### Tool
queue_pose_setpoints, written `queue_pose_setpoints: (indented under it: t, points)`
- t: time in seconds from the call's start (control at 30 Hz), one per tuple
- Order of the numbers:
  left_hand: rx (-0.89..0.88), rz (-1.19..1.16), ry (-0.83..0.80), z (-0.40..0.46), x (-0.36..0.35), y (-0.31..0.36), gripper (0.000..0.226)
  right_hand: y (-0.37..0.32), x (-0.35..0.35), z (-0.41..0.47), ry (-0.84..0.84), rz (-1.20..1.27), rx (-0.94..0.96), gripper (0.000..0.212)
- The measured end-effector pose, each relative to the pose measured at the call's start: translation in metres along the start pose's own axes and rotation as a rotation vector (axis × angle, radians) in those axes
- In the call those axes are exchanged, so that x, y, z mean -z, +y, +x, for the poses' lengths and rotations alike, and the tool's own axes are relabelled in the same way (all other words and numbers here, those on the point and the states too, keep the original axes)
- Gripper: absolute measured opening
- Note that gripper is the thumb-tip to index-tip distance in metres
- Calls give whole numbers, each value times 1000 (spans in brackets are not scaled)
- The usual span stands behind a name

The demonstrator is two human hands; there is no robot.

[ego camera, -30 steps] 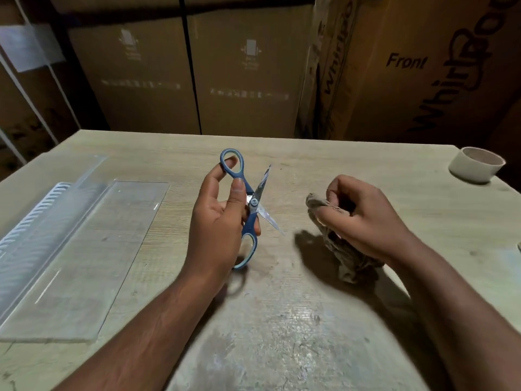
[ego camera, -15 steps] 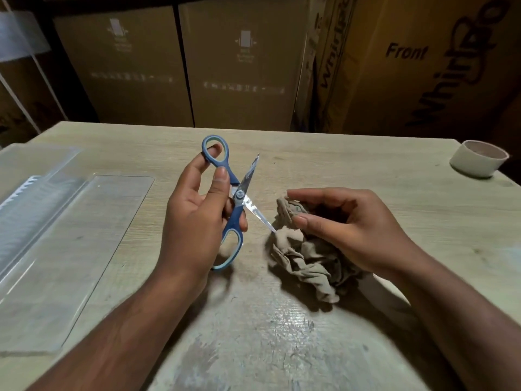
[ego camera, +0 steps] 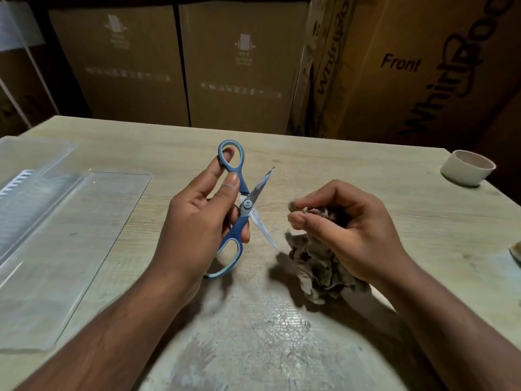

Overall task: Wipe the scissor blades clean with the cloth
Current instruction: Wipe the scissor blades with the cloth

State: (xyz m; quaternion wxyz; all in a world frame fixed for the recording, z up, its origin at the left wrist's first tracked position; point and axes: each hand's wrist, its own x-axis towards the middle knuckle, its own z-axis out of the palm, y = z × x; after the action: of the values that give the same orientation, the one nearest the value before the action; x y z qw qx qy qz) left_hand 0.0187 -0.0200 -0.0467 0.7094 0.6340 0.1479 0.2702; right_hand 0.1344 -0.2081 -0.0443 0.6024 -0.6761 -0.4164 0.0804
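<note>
My left hand (ego camera: 194, 227) holds blue-handled scissors (ego camera: 244, 206) above the wooden table (ego camera: 352, 170), a finger through the upper loop and the thumb on the handle near the pivot. The blades stand spread apart, one pointing up-right, the other down-right toward the cloth. My right hand (ego camera: 344, 224) grips a crumpled beige cloth (ego camera: 315, 263), pinching a fold between thumb and fingers just right of the blades. The cloth hangs below the hand and its lower part rests on the table. The lower blade tip lies close to the cloth without touching it.
A clear plastic sheet (ego camera: 73, 235) and a ribbed clear plastic piece (ego camera: 25, 190) lie at the left of the table. A white roll of tape (ego camera: 466, 167) stands at the far right edge. Large cardboard boxes (ego camera: 239, 66) stand behind the table.
My right hand lowered the cloth to the table, then raised it a little and curled tighter on a fold of cloth. The left hand with the scissors held its pose.
</note>
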Motion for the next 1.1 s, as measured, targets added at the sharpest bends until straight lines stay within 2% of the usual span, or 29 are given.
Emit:
queue_pose_setpoints:
  t: [0.07,0.17,0.23,0.33,0.5,0.7,0.87,1.1]
  points:
    - [19,34,-20,1,-1,-3,41,-5,1,1,7,-83,45,17]
    - [51,61,-35,1,-3,-6,38,-6,8,2,-97,-233,137,21]
    - [79,71,-27,1,-4,-9,35,-4,7,0,-140,-276,175,33]
    - [119,77,-30,1,-4,-12,35,-8,-1,-5,-74,-290,177,40]
    - [129,43,-48,-3,-9,-16,34,-8,-8,-2,-124,-509,389,27]
    - [63,129,-69,-7,-13,-21,42,0,-16,-5,-159,-585,371,28]
    - [29,187,-83,-9,-17,-19,43,1,-22,-9,-115,-780,501,23]
    - [-23,181,-44,-5,-11,-14,47,2,-23,-10,-54,-747,423,21]
